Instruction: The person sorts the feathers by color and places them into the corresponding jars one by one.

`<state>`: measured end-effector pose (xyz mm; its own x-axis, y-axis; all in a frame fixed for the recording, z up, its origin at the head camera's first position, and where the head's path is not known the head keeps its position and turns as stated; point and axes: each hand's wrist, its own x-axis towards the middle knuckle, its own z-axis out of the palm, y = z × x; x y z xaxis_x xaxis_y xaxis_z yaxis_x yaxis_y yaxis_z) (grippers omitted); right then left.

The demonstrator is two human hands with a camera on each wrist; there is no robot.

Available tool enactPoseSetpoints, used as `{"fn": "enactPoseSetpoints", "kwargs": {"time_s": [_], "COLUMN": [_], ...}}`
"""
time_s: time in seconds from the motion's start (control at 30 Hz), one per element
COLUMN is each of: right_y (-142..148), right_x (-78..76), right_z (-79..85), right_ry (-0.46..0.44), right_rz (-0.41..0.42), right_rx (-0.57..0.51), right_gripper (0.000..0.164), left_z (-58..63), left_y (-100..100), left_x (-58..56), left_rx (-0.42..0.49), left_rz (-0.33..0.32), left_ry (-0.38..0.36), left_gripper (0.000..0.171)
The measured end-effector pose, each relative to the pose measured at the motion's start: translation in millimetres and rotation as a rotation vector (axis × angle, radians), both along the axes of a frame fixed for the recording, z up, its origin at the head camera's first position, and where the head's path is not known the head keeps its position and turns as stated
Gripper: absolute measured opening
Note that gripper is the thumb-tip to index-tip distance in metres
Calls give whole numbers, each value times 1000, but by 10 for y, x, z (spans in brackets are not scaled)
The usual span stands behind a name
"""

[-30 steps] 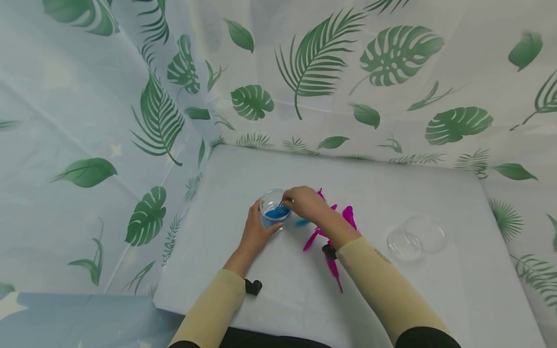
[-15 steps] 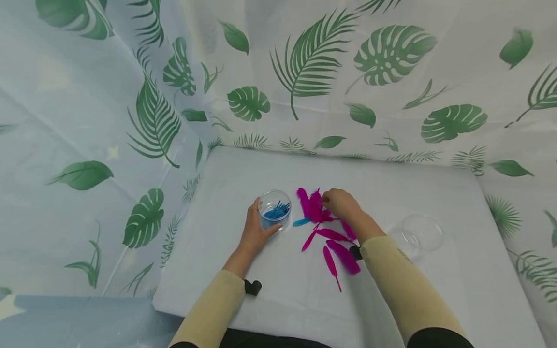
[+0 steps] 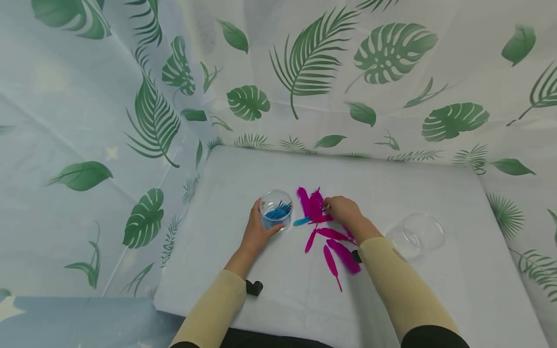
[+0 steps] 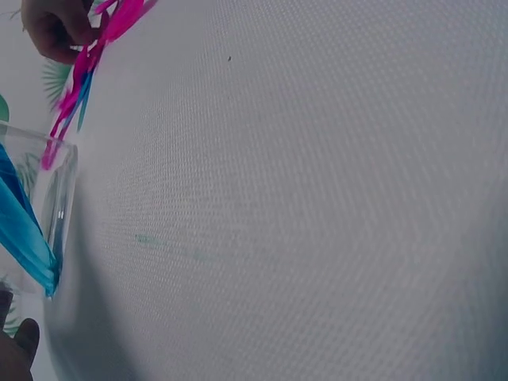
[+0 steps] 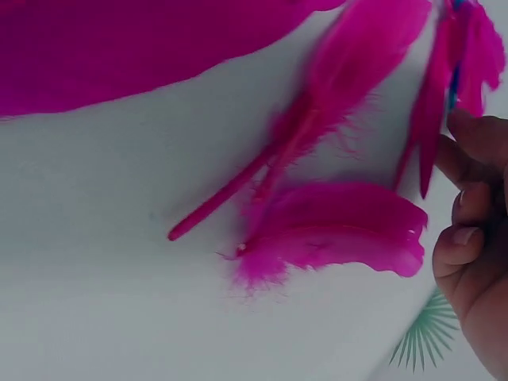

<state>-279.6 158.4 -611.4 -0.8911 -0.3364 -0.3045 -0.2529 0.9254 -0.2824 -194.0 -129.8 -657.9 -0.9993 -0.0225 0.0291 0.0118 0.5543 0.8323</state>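
My left hand (image 3: pixel 256 229) grips a clear round jar (image 3: pixel 289 223) from its left side, thumb along the front. Several blue feathers (image 3: pixel 278 211) stand in the jar, quills up; in the left wrist view they lean against the clear wall. My right hand (image 3: pixel 345 211) is over the magenta feathers (image 3: pixel 315 205), pinching a blue feather (image 5: pixel 455 86) between thumb and index finger; only a sliver of it shows. Another blue feather (image 3: pixel 301 221) lies on the table between the jar and the magenta feathers. Several magenta feathers spread toward me, one large feather (image 3: pixel 344 256) beneath the right wrist.
A second clear round container (image 3: pixel 423 232) stands on the right of the white table (image 3: pixel 278 299), its shape hard to make out. Leaf-print cloth (image 3: pixel 317 72) hangs behind the table and along its left side.
My right hand has left the jar's mouth and moved right to the magenta feathers, its fingertips now lower among them. The left hand keeps holding the jar in nearly the same place.
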Motion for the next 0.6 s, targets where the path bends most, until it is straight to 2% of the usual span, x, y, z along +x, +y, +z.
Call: {"fn": "enactPoseSetpoints", "kwargs": {"time_s": [0.27,0.5,0.6], "right_y": [-22,4,28], "right_x": [5,11,-13], "right_z": [-78,-103,-81], "right_ry": [107,98,66], "right_rz": [115,247,268], "right_rx": [36,104,109], "right_gripper": [4,8,11], "left_z": [-14,-24,-14], "left_y": [-11,-23,-28], "left_x": [-6,-15,-22], "left_rx": [-12,-28,-29], "left_rz": [6,-7,-11], "left_ry": [26,14,10], "left_gripper": [110,109,109]}}
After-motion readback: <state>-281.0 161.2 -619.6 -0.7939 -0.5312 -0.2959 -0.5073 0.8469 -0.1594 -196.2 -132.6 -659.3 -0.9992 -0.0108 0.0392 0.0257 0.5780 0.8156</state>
